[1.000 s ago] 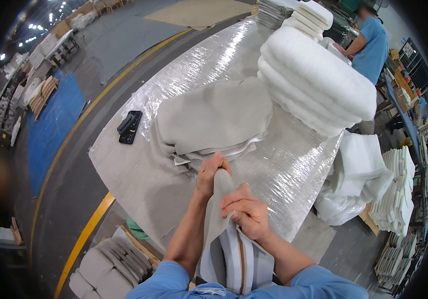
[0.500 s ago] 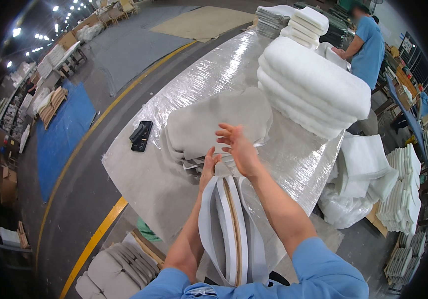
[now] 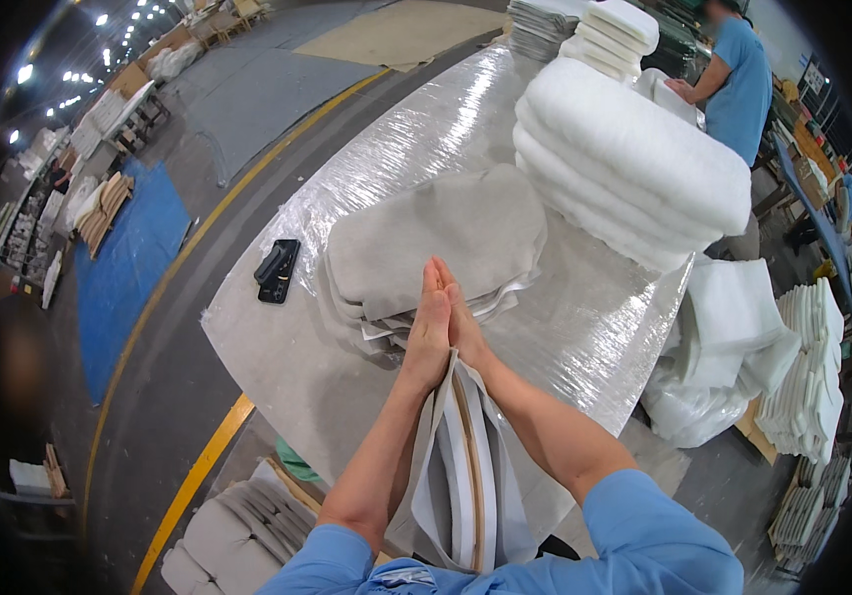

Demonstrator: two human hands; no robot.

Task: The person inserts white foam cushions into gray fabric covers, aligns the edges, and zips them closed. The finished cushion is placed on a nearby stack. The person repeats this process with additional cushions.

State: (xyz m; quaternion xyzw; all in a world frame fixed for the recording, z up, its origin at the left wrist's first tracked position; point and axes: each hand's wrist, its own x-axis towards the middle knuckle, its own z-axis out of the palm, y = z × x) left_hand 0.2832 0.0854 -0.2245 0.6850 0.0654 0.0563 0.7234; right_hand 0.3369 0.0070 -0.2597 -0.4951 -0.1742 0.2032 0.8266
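In the head view, the left hand (image 3: 429, 332) and right hand (image 3: 463, 327) press flat together, palm to palm, fingers straight, with no closed grip on anything. Between the forearms hangs a grey fabric cover (image 3: 460, 466), open-mouthed and unfilled. More grey covers (image 3: 436, 243) lie stacked on the foil-wrapped worktop (image 3: 565, 327), beside white cushion pads (image 3: 634, 159).

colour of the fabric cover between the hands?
Grey outside, with a white lining; the fabric cover shows best in the head view.
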